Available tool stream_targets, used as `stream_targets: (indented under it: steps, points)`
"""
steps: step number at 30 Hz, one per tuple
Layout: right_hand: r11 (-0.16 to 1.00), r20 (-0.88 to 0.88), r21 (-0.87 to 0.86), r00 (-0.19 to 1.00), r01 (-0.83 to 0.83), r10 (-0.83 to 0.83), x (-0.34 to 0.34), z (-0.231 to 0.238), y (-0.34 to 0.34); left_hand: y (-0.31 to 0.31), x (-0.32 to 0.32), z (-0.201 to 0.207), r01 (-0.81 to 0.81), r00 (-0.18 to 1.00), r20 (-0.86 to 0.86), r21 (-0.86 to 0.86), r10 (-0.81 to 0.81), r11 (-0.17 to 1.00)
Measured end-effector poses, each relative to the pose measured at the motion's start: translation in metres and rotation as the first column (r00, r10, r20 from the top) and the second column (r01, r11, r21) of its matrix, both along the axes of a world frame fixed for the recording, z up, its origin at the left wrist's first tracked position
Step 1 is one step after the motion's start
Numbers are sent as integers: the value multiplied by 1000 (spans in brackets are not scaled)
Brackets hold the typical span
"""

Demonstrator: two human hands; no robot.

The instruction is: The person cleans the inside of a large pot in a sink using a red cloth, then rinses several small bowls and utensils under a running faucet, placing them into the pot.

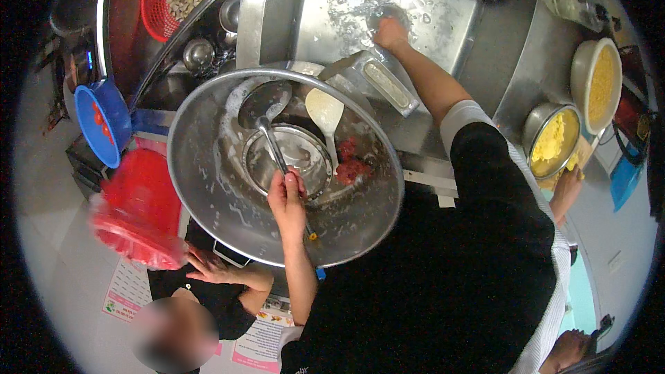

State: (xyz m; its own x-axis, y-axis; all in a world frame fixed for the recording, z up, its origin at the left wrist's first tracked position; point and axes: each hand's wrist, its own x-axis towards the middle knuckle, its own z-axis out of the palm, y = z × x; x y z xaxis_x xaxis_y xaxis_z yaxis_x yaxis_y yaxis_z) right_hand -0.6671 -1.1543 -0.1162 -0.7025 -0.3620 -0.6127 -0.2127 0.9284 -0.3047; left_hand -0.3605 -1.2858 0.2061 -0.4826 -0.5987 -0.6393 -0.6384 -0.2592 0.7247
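My left hand (287,201) is closed round the handle of a metal ladle (267,107), whose scoop lies toward the far side of a large metal basin (201,166). Inside that basin are a smaller metal bowl (255,159), a white rice paddle (324,111) and a crumpled red thing (353,168), its kind unclear. My right hand (391,33) reaches into a steel sink (443,41) with water and dark bits. Its fingers are bent over a greyish thing that I cannot make out. A rectangular metal container (388,83) rests between basin and sink.
Far left stand a red colander (156,0) of chopped pieces and a blue basin (104,128). A co-worker's hand (208,266) touches a red bucket (142,201) with a plastic bag. At right, another person's hand (568,190) is near a bowl (537,125) of yellow food.
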Motion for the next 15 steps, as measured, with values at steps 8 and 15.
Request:
stream_targets:
  steps: [8,15]
  points:
    - [991,-298,-134,952,29,-68,-10,-35,15,-6,-2,0,18,1000,-2,44,-18,999]
    - [976,-170,-209,981,55,-92,-38,23,-26,-3,6,-3,-77,997,-17,109,79,991]
